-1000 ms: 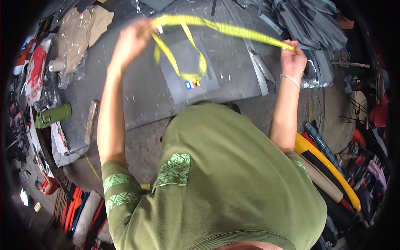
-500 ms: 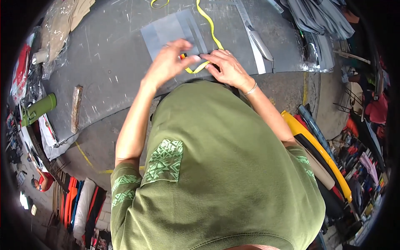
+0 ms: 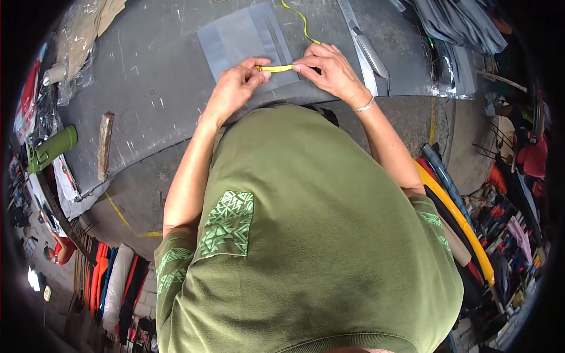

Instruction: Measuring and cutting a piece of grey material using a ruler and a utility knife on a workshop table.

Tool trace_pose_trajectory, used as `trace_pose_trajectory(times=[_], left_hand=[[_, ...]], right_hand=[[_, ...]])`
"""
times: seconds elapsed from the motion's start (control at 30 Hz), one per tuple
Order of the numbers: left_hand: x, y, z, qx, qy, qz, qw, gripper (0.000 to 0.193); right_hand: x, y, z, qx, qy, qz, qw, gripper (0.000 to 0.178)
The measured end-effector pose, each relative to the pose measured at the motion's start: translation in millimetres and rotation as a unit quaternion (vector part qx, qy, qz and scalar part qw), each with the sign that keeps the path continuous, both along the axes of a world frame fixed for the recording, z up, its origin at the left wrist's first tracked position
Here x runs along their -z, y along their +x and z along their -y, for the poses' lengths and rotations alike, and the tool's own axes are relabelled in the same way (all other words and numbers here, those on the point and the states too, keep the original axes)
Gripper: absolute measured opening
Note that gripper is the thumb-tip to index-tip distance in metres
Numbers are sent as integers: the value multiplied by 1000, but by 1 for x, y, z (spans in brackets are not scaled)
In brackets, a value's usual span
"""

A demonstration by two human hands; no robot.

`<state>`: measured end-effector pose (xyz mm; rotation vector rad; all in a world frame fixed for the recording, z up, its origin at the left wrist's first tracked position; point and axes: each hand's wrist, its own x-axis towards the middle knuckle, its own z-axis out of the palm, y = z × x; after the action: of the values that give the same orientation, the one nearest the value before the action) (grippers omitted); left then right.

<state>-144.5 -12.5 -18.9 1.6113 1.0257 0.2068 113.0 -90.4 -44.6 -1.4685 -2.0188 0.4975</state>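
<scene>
A soft yellow measuring tape [image 3: 277, 69] is drawn taut between my two hands. My left hand [image 3: 235, 82] pinches its end between thumb and fingers. My right hand [image 3: 331, 69] pinches it a short way along, and the rest of the tape trails off behind that hand toward the far edge. Just beneath the stretched piece lies a flat grey sheet [image 3: 231, 40] with a narrow strip along its right side. My fingertips cover part of the sheet's near edge.
Right of my right hand, a utility knife [image 3: 371, 56] rests by a long metal ruler [image 3: 348, 15]. Grey folded material [image 3: 456, 26] is piled at the far right. A wooden stick [image 3: 105, 147] and a green bottle [image 3: 56, 148] are at left on the dark table [image 3: 147, 88].
My hands have moved apart and lifted slightly away from me. The tape between them, slack and bent before, is now straight over the sheet. My left hand has closed on its end.
</scene>
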Motion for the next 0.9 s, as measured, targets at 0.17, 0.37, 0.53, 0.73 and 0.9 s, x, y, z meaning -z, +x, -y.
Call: trace_pose_trajectory(times=[0.17, 0.37, 0.53, 0.73, 0.9], left_hand=[[3, 3, 6, -8, 82, -44, 996, 34], [19, 9, 10, 1, 241, -64, 968, 31], [14, 8, 10, 5, 229, -73, 971, 19], [11, 7, 13, -28, 214, -82, 973, 19], [6, 8, 15, -47, 207, -62, 975, 18]], right_hand=[[11, -4, 1, 17, -41, 26, 999, 21], [10, -10, -5, 57, -55, -1, 997, 26], [3, -12, -8, 101, -169, -48, 979, 24], [-2, -11, -8, 66, -124, -14, 990, 21], [-2, -4, -9, 50, -198, -109, 973, 15]])
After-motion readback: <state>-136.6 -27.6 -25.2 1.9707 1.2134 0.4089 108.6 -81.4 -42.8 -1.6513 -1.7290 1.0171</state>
